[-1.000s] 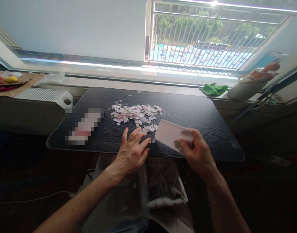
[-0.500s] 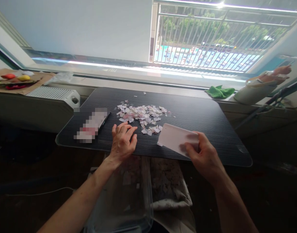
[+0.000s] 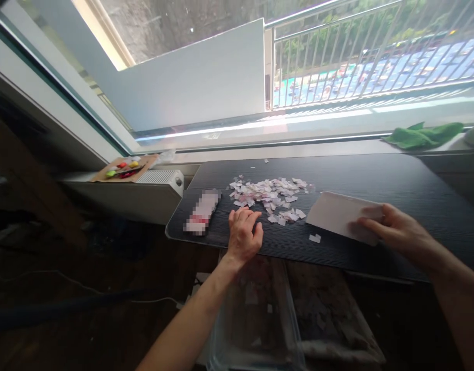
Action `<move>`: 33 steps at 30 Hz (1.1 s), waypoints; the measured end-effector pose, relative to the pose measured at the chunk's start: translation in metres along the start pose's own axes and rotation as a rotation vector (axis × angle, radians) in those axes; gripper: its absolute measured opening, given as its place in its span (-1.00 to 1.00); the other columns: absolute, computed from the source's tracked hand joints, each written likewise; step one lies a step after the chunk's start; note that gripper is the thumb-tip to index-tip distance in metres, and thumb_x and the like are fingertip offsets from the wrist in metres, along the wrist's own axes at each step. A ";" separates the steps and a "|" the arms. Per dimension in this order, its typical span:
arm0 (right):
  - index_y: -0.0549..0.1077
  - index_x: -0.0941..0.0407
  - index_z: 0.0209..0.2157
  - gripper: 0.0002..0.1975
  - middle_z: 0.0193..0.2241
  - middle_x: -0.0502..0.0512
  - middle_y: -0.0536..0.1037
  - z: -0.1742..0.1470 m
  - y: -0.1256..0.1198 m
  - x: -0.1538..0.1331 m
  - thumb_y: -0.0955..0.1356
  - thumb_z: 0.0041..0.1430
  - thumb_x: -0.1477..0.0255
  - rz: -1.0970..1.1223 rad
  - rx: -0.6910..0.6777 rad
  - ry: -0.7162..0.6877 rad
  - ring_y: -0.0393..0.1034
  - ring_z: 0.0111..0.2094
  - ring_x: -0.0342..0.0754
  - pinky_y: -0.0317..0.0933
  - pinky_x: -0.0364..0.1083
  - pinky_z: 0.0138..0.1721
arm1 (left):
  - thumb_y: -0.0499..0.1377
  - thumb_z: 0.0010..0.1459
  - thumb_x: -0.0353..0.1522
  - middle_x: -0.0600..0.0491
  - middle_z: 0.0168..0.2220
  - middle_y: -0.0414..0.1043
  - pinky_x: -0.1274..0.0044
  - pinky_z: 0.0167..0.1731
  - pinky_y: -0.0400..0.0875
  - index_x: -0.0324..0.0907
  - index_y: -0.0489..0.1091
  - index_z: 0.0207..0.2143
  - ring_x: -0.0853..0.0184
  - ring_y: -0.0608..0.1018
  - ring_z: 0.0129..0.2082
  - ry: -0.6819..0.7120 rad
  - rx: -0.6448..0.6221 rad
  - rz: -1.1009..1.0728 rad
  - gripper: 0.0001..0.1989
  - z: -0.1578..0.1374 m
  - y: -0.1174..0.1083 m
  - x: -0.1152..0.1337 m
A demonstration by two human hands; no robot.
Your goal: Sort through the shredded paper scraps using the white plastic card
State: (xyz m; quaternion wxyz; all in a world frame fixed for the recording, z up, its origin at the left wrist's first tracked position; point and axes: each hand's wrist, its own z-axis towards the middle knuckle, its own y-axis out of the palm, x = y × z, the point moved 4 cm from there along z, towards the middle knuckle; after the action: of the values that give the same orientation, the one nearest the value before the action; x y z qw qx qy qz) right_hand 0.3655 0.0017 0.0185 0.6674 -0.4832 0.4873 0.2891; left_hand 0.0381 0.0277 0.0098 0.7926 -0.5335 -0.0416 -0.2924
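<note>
A pile of torn paper scraps lies on the dark tabletop, with a smaller cluster at its near side. My left hand is at the table's front edge, just in front of the pile, its fingers apart and slightly bent, holding nothing. Between the thumb and fingers of my right hand is a flat white card, tilted over the table right of the scraps. One loose scrap sits near the card's lower left corner. A flat pixelated object rests to the left.
Below the table's front edge stands a clear plastic bin with some scraps in it, beside a bag-like container holding more. A white radiator is at the left. On the sill lies a green cloth, under the window.
My view has turned left, so everything sits further right in the picture. The card has shifted slightly right of the pile, and the scrap at its corner now lies apart from it.
</note>
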 end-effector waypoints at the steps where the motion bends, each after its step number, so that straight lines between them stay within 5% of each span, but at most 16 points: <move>1: 0.45 0.06 -0.45 -0.91 -0.54 0.09 0.59 0.001 0.003 0.001 0.43 -0.07 0.41 0.033 -0.087 0.069 0.49 -0.55 0.02 0.34 -0.04 -0.51 | 0.05 0.21 -0.41 -0.07 -0.07 0.50 0.10 0.23 0.10 -0.13 0.43 -0.05 0.12 0.41 0.13 0.004 0.007 -0.002 -0.71 0.000 0.000 0.000; 12: 0.42 0.11 -0.40 -0.75 -0.43 -0.01 0.60 -0.029 0.003 -0.020 0.47 -0.13 0.32 0.064 -0.398 0.104 0.47 -0.40 -0.06 0.34 -0.11 -0.38 | 0.04 0.20 -0.34 -0.08 -0.09 0.51 0.10 0.19 0.13 -0.13 0.46 -0.11 0.10 0.43 0.08 0.040 0.065 -0.027 -0.72 0.001 -0.002 -0.003; 26: 0.41 0.09 -0.34 -0.78 -0.47 -0.06 0.55 -0.059 -0.005 -0.023 0.45 -0.03 0.32 0.009 -0.491 0.056 0.49 -0.45 -0.09 0.35 -0.16 -0.43 | 0.03 0.18 -0.33 -0.07 -0.09 0.52 0.12 0.22 0.08 -0.13 0.47 -0.12 0.09 0.44 0.08 0.023 0.059 -0.040 -0.71 0.001 -0.002 -0.004; 29: 0.42 0.08 -0.29 -0.80 -0.47 -0.03 0.59 -0.068 -0.006 -0.035 0.43 0.03 0.33 -0.032 -0.461 0.018 0.54 -0.42 -0.07 0.38 -0.15 -0.39 | 0.02 0.19 -0.34 -0.06 -0.10 0.53 0.11 0.22 0.08 -0.13 0.46 -0.12 0.08 0.43 0.09 0.021 0.056 -0.054 -0.71 0.001 -0.002 -0.002; 33: 0.38 0.07 -0.24 -0.74 -0.41 0.06 0.66 -0.056 0.004 -0.043 0.42 0.05 0.27 0.084 -0.249 0.000 0.60 -0.34 0.01 0.44 -0.08 -0.30 | 0.03 0.19 -0.37 -0.04 -0.13 0.53 0.12 0.22 0.09 -0.13 0.46 -0.11 0.10 0.44 0.08 0.024 0.060 -0.059 -0.72 0.000 -0.002 -0.002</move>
State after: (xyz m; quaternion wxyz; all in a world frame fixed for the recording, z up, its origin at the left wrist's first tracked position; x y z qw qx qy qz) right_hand 0.3260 -0.0452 0.0541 0.5894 -0.5416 0.4675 0.3752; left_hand 0.0355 0.0276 0.0104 0.7997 -0.5045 -0.0565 -0.3205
